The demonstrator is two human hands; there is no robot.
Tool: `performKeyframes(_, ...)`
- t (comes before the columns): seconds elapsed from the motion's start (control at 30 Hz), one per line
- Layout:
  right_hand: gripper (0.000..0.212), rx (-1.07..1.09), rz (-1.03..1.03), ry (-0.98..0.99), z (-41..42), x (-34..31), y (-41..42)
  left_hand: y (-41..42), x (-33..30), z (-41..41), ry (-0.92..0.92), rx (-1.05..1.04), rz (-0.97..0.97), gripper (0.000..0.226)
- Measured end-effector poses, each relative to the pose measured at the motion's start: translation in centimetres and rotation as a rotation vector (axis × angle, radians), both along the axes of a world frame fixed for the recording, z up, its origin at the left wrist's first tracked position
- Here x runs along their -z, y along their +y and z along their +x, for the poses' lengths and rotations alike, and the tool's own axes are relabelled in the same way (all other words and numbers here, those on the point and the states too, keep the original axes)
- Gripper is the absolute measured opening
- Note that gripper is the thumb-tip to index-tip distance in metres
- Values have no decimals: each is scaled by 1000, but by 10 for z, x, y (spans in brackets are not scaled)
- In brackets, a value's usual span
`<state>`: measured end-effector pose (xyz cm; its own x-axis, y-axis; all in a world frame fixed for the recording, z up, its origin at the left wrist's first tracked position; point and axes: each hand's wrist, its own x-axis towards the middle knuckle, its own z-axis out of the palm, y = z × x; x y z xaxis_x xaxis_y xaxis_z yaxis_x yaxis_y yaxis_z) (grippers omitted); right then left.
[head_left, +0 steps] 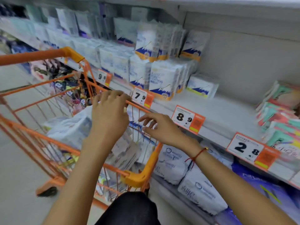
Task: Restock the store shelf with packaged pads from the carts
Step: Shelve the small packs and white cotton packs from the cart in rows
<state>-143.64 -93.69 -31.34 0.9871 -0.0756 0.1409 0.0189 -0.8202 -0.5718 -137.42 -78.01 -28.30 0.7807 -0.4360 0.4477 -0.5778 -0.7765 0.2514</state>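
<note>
A person's dark-clad knee (129,208) fills the bottom edge, the rest of the body cut off. Two bare forearms reach forward over an orange wire cart (139,176) drawn up against a store shelf (224,114). The left hand (110,114) curls its fingers over the cart's far top rail, gripping it. The right hand (160,129), a red string at its wrist, hovers just beside the rail with fingers loosely spread, holding nothing. Inside the cart lie white packaged pads (71,129), their print too smeared to read and their number impossible to count. A second orange cart (48,54) stands beyond, holding dark packets lost in blur. On the shelf, white-and-blue packs (164,80) stand in rows beside a bare stretch of grey board; pink-and-teal packs (280,111) are cut off at the right edge. Four price tags (188,119) hang along the shelf lip. Larger white packs (173,161) sit on the lower shelf, above a pale floor.
</note>
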Motion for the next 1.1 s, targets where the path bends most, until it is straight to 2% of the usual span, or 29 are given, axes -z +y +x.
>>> performKeyframes(0.1,36,-12,-38,18,2,4,15,38,10,-5,3,-237,-36,66)
performKeyframes(0.2,38,-29,99,91,6,-4,28,62,20,-15,183,-368,-43,76)
performKeyframes(0.27,52,-117,166,231,9,-7,36,65,26,-22,185,-342,-9,67)
performKeyframes(0.33,72,-199,113,351,12,-3,44,66,25,-26,130,-309,15,60)
performKeyframes(0.43,94,-182,-66,331,20,12,54,73,14,-24,115,-252,98,71)
performKeyframes(0.5,101,-153,-122,307,23,18,58,81,12,-20,132,-189,147,84)
performKeyframes(0.63,95,-112,-126,252,22,14,59,102,17,-7,268,-17,132,101)
performKeyframes(0.7,89,-103,-121,227,19,11,59,113,15,2,441,150,39,107)
performKeyframes(0.77,85,-88,-134,210,14,8,57,117,9,3,568,313,-88,104)
performKeyframes(0.9,82,-7,-166,113,3,4,44,108,16,7,439,361,-164,97)
performKeyframes(1.0,74,88,31,30,-10,-4,28,96,12,5,380,326,-377,91)
performKeyframes(1.1,49,165,406,-7,-20,-19,5,74,-6,-6,466,361,-784,52)
